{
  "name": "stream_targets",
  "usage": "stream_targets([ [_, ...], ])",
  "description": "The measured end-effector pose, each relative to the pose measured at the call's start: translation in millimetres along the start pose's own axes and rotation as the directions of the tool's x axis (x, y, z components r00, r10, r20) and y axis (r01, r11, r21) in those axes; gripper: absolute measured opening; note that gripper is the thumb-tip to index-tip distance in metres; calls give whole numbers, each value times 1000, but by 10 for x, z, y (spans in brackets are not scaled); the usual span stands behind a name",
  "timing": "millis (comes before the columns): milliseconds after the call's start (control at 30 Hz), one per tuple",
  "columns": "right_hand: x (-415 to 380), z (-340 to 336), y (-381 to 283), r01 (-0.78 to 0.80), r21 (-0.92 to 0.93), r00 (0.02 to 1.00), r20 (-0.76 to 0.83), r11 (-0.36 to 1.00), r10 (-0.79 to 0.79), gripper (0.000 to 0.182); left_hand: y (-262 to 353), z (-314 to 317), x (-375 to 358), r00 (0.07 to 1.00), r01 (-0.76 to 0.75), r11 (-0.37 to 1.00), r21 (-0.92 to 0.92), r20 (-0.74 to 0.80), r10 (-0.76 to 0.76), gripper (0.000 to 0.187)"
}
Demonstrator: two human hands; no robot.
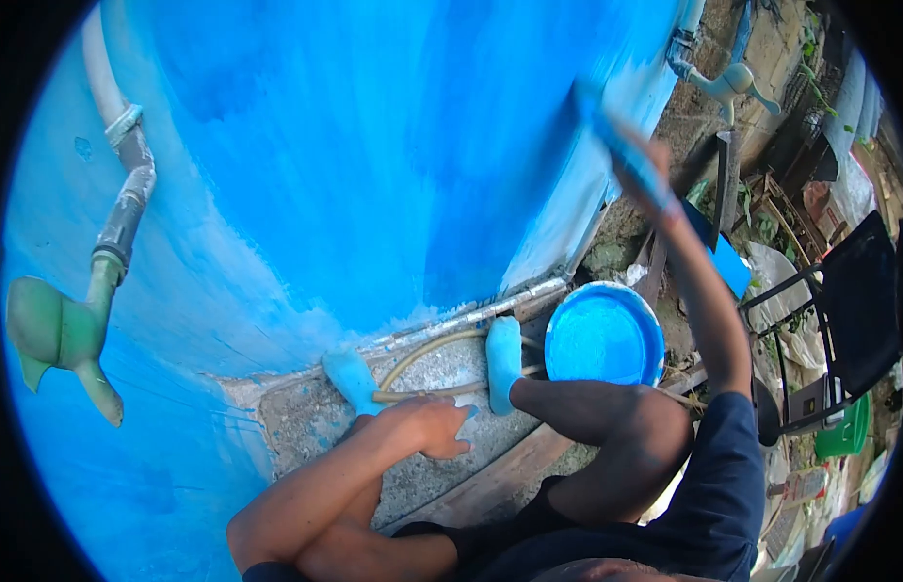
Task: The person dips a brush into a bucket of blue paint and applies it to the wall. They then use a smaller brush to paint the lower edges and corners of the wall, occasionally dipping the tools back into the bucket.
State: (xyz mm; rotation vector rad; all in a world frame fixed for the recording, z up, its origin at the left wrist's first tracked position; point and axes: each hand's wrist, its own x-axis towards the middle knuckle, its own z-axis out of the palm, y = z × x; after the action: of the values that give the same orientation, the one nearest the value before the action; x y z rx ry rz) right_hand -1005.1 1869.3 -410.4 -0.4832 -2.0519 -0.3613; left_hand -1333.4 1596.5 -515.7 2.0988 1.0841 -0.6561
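My right hand (647,175), smeared by motion, is wrapped round a paintbrush (589,99) with a blue-smeared handle. The bristle end meets the blue-painted wall (364,145) near its right edge; bright blue strokes fan over a paler coat. Below that arm, by my knee, sits a round tub of blue paint (657,325) with a whitish rim. My left hand (434,427) hangs loose over my leg, fingers apart and holding nothing, with blue paint on a fingertip. Just beyond it runs a tan hose (442,341) between my light blue feet (506,364).
A green tap (64,325) on a grey pipe (131,184) juts out at left; another tap (733,85) stands at upper right. A wooden plank (490,475) lies along the concrete ledge. To the right are a black chair (864,301), a green bucket (844,432) and clutter.
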Motion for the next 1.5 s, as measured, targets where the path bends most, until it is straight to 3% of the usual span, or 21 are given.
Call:
stream_targets([
  [133,-832,339,-645,-195,150,917,378,969,126,38,-60,133,56,1000,-23,1000,7,-5,23,70],
  [267,-543,246,-698,-167,195,902,426,966,70,39,-40,80,-2,1000,-16,999,-36,5,17,67],
  [333,-106,38,-584,-25,38,917,399,999,7,42,-47,41,2,1000,10,999,-42,30,-9,70],
  [433,768,-319,-371,267,-423,949,-42,866,-314,34,-41,70,65,999,1,1000,-15,33,-1,69],
  [467,1080,-408,-349,237,-319,895,-296,918,-334,25,-19,65,64,999,-6,1000,-12,34,7,69],
  [500,1246,-594,-256,47,-550,902,-335,834,-272,20,-1,66,66,999,-14,1000,-6,32,14,69],
  [567,1831,-503,-708,131,-17,778,-619,991,-113,24,0,114,90,1000,-18,1000,-15,0,18,64],
  [600,1861,-389,-815,134,-12,774,-623,991,-112,24,-10,125,90,999,-28,999,-19,-38,27,60],
  [667,1778,-168,-941,-48,-57,894,-449,997,18,26,-21,121,78,998,-22,999,-28,-59,20,59],
  [733,1531,206,-501,481,-391,786,-203,785,-583,37,-21,136,82,996,-28,999,-36,-80,25,58],
  [767,1302,398,-801,298,-116,940,-137,947,-313,53,-23,151,90,997,-28,999,-17,-73,27,58],
  [800,1155,593,-938,318,-56,940,-112,947,-322,46,-19,163,96,997,-28,1000,0,-65,28,57],
  [833,935,791,-1038,193,188,972,96,963,-214,50,-17,157,97,997,-30,1000,-3,-71,30,57],
  [900,370,987,-1267,244,255,883,341,936,-323,53,-18,139,92,999,-31,999,23,20,30,69],
  [967,-26,1089,-1498,-2,344,690,680,939,-248,53,-9,135,90,999,-35,999,33,9,34,69],
  [1067,-133,1131,-1555,4,266,619,757,964,-211,50,23,100,68,999,-42,998,43,-6,42,68],
  [1200,743,726,-1161,212,121,947,219,970,-235,45,44,72,37,999,-42,998,36,-25,43,66],
  [1267,1296,455,-1029,343,-199,926,-96,918,-366,28,29,101,47,998,-39,999,15,-46,40,59],
  [1367,1694,257,-1060,242,-215,889,-342,946,-305,29,60,136,56,997,-31,999,7,-67,31,53],
  [1400,1635,409,-986,398,-260,821,-326,880,-468,37,53,122,50,998,-23,1000,15,-66,24,52],
  [1500,835,897,-1290,300,142,946,79,943,-313,47,51,86,47,999,-26,999,20,-26,27,64],
])
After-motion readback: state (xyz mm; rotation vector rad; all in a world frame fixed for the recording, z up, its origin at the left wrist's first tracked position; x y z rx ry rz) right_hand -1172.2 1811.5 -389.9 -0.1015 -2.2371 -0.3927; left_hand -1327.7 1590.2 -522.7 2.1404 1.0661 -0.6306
